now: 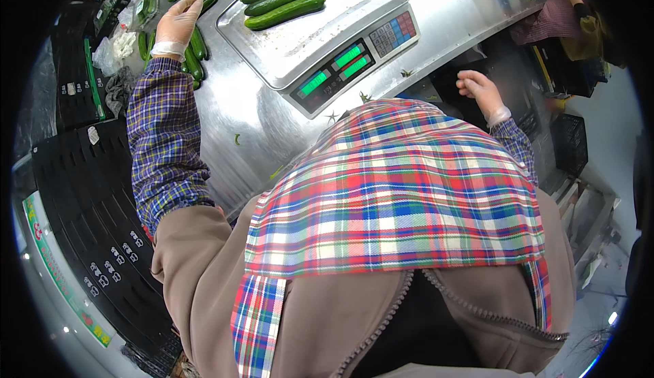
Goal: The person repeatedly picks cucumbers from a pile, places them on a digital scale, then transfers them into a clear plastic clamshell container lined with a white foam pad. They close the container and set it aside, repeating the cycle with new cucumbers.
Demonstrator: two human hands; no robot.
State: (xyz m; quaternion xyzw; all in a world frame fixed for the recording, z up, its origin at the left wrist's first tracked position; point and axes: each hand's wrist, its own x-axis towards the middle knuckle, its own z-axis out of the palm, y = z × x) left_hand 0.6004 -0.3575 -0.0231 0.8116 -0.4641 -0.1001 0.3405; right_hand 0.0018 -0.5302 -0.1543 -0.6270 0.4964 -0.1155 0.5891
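My left hand (pixel 177 27), in a thin clear glove, is pinched closed over several cucumbers (pixel 197 48) at the upper left; anything between its fingertips is hidden. Three cucumbers (pixel 283 3) lie side by side on the pan of a weighing scale (pixel 303 61) with lit green displays. My right hand (pixel 480 92), also gloved, hangs near the steel table's right edge, right of the scale, its fingers loosely curled with nothing visible in them.
Stacked black crates (pixel 95 214) stand at the left, near white plastic bags (pixel 109 51). Small green scraps (pixel 237 139) lie on the steel table (pixel 252 122). A black crate (pixel 571 143) and a reddish cloth (pixel 538 24) are at the right. My plaid apron fills the lower middle.
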